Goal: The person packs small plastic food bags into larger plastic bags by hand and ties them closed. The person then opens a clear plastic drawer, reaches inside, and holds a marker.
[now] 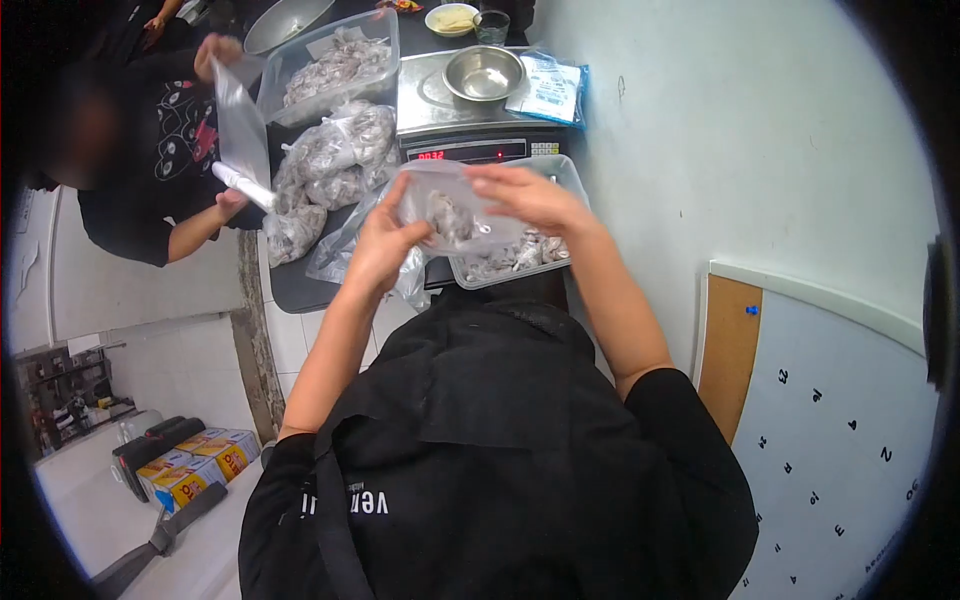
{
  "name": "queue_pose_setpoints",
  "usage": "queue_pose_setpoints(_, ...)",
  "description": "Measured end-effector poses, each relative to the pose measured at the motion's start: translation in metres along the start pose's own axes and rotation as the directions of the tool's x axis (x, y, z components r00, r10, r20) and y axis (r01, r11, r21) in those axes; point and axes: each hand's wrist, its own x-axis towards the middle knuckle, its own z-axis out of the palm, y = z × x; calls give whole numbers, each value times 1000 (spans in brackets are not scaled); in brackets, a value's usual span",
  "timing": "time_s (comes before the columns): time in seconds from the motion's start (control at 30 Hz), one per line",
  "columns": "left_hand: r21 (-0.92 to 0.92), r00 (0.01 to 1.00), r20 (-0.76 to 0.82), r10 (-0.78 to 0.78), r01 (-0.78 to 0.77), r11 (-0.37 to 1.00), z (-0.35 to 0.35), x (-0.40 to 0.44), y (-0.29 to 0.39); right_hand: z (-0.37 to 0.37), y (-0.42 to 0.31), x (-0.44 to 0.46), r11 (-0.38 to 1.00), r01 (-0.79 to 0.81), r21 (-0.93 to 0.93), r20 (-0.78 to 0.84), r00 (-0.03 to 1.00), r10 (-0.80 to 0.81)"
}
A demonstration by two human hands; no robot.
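Note:
My left hand [382, 242] grips the left side of a clear plastic bag [475, 215], its thumb across the front. Inside the bag lies a small clump of greyish-white pieces whose kind I cannot make out. At the bag's right side is my right hand [535, 200], fingers stretched out and apart over the plastic. Beneath the bag stands a clear plastic tub [515, 275] of similar pale pieces, partly covered by bag and hands. Just beyond, a digital scale [425, 100] with a lit red display carries a steel bowl [484, 75].
Filled bags [345, 145] and a larger tub [385, 60] of grey pieces crowd the table's left. A co-worker [150, 150] there holds a plastic bag [240, 125] and a white roll [243, 187]. A blue-edged packet [550, 90] rests by the scale. A wall [640, 150] borders the right.

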Motion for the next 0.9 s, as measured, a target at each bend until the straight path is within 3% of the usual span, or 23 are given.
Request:
queue_pose_setpoints(0.07,-67,999,-29,-46,44,997,-4,-2,4,-39,-11,-11,982,148,117,74,985,-157)
queue_pose_setpoints(0.1,-86,997,-58,-46,41,995,-7,-2,4,-56,-4,-9,983,143,114,79,985,-153)
queue_pose_setpoints(0.17,-81,993,-101,-68,60,995,-10,-1,6,-84,39,10,964,-142,-224,-181,978,102)
queue_pose_setpoints(0.2,-84,992,-103,-67,59,995,-11,0,5,-92,95,31,800,-112,-590,-188,982,-1)
queue_pose_setpoints(0.23,-106,994,-99,-55,44,993,-12,1,2,-97,149,50,504,-84,-860,-154,983,-100)
queue_pose_setpoints(0.3,-131,994,-101,-41,28,991,-11,1,1,-73,184,43,233,-105,-967,-176,935,-308)
queue_pose_setpoints(0.33,-118,993,-109,-41,28,993,-10,0,3,-76,188,46,233,-101,-967,-172,936,-307)
queue_pose_setpoints(0.4,-99,992,-121,-37,25,995,-11,0,6,-90,188,51,499,-91,-862,-293,892,-345)
queue_pose_setpoints(0.43,-98,991,-128,-45,33,995,-13,-1,5,-99,185,47,504,-92,-859,-296,892,-341)
queue_pose_setpoints(0.5,-96,991,-121,-52,40,995,-14,0,4,-113,157,30,561,241,-792,-219,746,-629)
queue_pose_setpoints(0.53,-109,991,-120,-57,44,993,-16,1,3,-117,158,31,561,235,-794,-224,745,-629)
queue_pose_setpoints(0.6,-126,991,-120,-61,46,991,-16,2,1,-122,161,36,848,228,-479,-319,855,-410)
queue_pose_setpoints(0.63,-123,992,-116,-56,42,992,-16,2,0,-122,163,39,847,228,-480,-318,855,-411)
queue_pose_setpoints(0.7,-120,992,-116,-49,35,992,-16,2,1,-121,164,45,960,278,1,-473,846,-245)
queue_pose_setpoints(0.73,-127,991,-120,-52,37,991,-15,1,2,-123,168,50,960,279,2,-473,847,-245)
queue_pose_setpoints(0.8,-127,992,-114,-56,41,991,-15,1,1,-127,174,61,931,272,243,-426,892,-150)
queue_pose_setpoints(0.83,-141,992,-122,-39,21,990,-16,3,-2,-129,179,63,929,276,246,-433,889,-149)
queue_pose_setpoints(0.87,-156,991,-130,-23,2,988,-16,4,-4,-122,170,61,992,115,-57,-407,904,-129)
queue_pose_setpoints(0.9,-152,992,-124,-23,4,988,-15,5,-4,-114,165,61,932,-53,-357,-387,917,-97)
